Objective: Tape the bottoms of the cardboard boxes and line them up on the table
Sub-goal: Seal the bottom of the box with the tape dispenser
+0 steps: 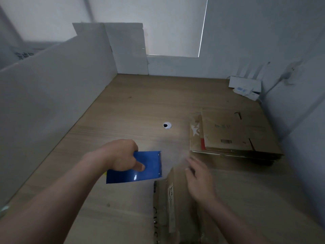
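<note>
My left hand [123, 156] grips a blue tape dispenser [151, 166] just above the wooden table [123, 111], thumb curled onto its blue face. To its right stands a cardboard box [168, 205], close to me and partly hidden by my right arm. My right hand [198, 175] hovers over the box top with fingers straight and spread, blurred by motion. Whether it touches the box cannot be told. A stack of flattened cardboard boxes [233, 136] lies further back on the right.
White foam boards [58, 81] wall the table on the left and at the back. A round cable hole [167, 125] sits mid-table. A white router [246, 85] with small boxes occupies the far right corner, near the right wall.
</note>
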`<state>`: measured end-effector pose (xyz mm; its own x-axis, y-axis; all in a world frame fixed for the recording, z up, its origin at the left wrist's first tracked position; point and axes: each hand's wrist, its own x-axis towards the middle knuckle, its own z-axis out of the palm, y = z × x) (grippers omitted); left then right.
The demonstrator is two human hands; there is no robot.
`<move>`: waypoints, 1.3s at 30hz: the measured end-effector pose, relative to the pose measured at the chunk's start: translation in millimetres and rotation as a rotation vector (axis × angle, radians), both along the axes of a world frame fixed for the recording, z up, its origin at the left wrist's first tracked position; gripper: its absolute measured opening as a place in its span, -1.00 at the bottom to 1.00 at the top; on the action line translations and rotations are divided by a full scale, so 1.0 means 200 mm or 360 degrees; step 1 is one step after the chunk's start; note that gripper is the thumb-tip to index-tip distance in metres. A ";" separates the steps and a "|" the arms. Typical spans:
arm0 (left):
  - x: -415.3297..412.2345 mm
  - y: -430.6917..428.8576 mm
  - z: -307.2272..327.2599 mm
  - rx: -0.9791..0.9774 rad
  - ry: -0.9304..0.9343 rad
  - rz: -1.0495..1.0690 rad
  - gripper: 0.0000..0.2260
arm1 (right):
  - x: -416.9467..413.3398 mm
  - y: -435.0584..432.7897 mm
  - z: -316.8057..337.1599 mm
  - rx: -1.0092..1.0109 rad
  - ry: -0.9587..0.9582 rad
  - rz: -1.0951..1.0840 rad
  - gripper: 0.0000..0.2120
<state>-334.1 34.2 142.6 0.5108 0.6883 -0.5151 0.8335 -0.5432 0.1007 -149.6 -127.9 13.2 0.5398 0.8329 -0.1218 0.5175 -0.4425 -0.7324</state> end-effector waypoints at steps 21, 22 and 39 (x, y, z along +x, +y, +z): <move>0.16 -0.01 0.05 -0.0308 -0.0419 -0.0333 -0.78 | 0.06 -0.05 0.18 0.0355 0.1544 0.0036 -0.78; 0.16 -0.01 0.05 -0.0313 -0.0430 -0.0335 -0.78 | 0.06 -0.06 0.18 0.0365 0.1540 0.0048 -0.78; 0.21 0.00 0.04 -0.0565 -0.0677 -0.0238 -0.83 | 0.12 -0.09 0.18 0.0548 0.1495 0.0105 -0.45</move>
<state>-293.0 34.5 150.4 0.8022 0.4151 -0.4290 0.5963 -0.5238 0.6083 -126.4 -145.4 48.6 0.3000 0.9279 -0.2212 -0.3203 -0.1204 -0.9396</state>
